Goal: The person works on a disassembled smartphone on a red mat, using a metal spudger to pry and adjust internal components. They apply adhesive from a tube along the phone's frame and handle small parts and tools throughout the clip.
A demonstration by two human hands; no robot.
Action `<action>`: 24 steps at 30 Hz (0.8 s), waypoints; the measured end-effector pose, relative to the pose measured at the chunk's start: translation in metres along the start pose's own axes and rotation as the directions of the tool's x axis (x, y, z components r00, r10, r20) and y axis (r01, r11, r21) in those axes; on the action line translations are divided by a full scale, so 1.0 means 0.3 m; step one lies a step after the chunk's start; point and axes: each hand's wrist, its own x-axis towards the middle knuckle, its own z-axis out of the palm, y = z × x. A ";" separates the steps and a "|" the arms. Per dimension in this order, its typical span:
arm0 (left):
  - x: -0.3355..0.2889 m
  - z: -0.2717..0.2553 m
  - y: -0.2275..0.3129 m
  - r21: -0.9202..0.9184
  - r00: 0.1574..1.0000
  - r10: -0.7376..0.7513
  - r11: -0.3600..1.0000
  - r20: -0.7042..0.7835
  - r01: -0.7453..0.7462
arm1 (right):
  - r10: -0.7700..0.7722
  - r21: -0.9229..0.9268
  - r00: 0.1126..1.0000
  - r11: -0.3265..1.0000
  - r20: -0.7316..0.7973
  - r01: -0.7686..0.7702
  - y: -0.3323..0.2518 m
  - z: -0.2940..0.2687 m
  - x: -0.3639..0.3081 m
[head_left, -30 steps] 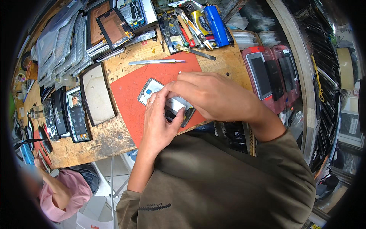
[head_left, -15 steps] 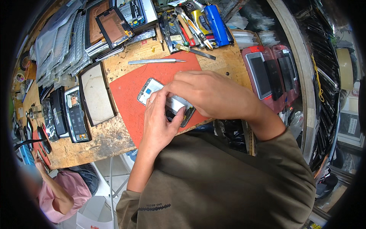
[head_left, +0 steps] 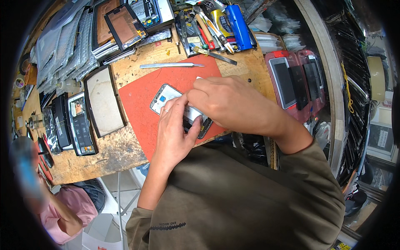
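An opened phone frame (head_left: pixel 167 92), silvery inside with a small blue square near its top, lies slantwise on an orange-red mat (head_left: pixel 141 100). My left hand (head_left: pixel 173 129) grips it, the fingers across its middle and the thumb near its lower, darker end. Over the frame's right side, my right hand (head_left: pixel 225 102) is closed with its fingers bent inward. A small pale tip pokes out above the right knuckles; the rest of whatever it belongs to is hidden. Metal tweezers (head_left: pixel 171 65) rest along the mat's far edge.
Pens, blades and a blue cylinder (head_left: pixel 239 27) crowd a tool holder at the back. Bubble-wrap sleeves (head_left: pixel 68 50) and phone parts pile up at the far left. An opened phone (head_left: pixel 82 125) lies by a pale tray (head_left: pixel 104 100). Someone in a pink shirt (head_left: pixel 68 212) sits at lower left.
My right hand has shifted slightly, and the pale flap lifted under it now sits lower against the frame. At lower left, the other person's head has moved further into view.
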 end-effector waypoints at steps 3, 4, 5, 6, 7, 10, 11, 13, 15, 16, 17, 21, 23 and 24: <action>-0.004 0.000 0.002 0.007 0.997 -0.069 0.998 0.016 0.069 | -0.033 0.048 0.997 0.998 -0.070 0.037 0.000 0.006 0.006; -0.007 -0.001 0.004 -0.002 0.995 -0.101 0.995 0.016 0.101 | -0.054 0.090 0.992 0.994 -0.111 0.064 0.000 0.009 0.008; -0.012 -0.004 0.006 0.012 0.995 -0.063 0.998 -0.073 0.064 | -0.027 0.034 0.997 0.999 -0.079 0.029 0.000 0.012 0.009; -0.019 -0.012 0.007 0.021 0.986 -0.024 0.999 -0.164 0.028 | 0.002 -0.023 0.999 1.000 -0.048 -0.004 0.000 0.015 0.010; -0.030 -0.023 0.007 0.033 0.967 0.015 0.999 -0.253 -0.006 | 0.055 -0.088 0.998 0.995 0.013 -0.054 -0.002 0.018 0.010; -0.103 -0.140 -0.008 0.245 0.891 0.100 0.969 -0.444 0.013 | -0.009 -0.002 0.990 1.000 -0.143 0.009 -0.013 0.029 0.004; -0.141 -0.191 -0.014 0.245 0.867 0.073 0.968 -0.493 0.058 | -0.036 0.051 0.987 0.998 -0.154 0.044 -0.015 0.030 0.000; -0.206 -0.283 -0.052 0.250 0.782 -0.001 0.947 -0.623 0.201 | 0.051 -0.030 0.997 0.998 -0.059 -0.052 -0.016 0.027 -0.011; -0.273 -0.369 -0.092 0.184 0.681 -0.130 0.911 -0.721 0.369 | 0.086 -0.042 0.995 0.995 -0.044 -0.088 -0.015 0.020 -0.016; -0.304 -0.390 -0.107 0.226 0.685 -0.121 0.890 -0.719 0.395 | 0.069 -0.005 0.993 0.998 -0.091 -0.070 -0.017 0.020 -0.012; -0.331 -0.418 -0.120 0.278 0.682 -0.111 0.857 -0.723 0.434 | 0.068 0.054 0.997 0.996 -0.040 -0.066 -0.019 0.014 -0.007; -0.405 -0.477 -0.123 0.412 0.742 -0.119 0.769 -0.659 0.489 | 0.122 -0.036 0.992 0.992 -0.024 -0.123 -0.061 -0.004 0.015; -0.407 -0.462 -0.119 0.420 0.774 -0.172 0.758 -0.610 0.499 | 0.137 -0.048 0.989 0.989 -0.048 -0.139 -0.067 -0.005 0.027; -0.395 -0.451 -0.122 0.410 0.789 -0.166 0.781 -0.591 0.471 | 0.153 -0.055 0.988 0.987 -0.003 -0.153 -0.065 -0.005 0.031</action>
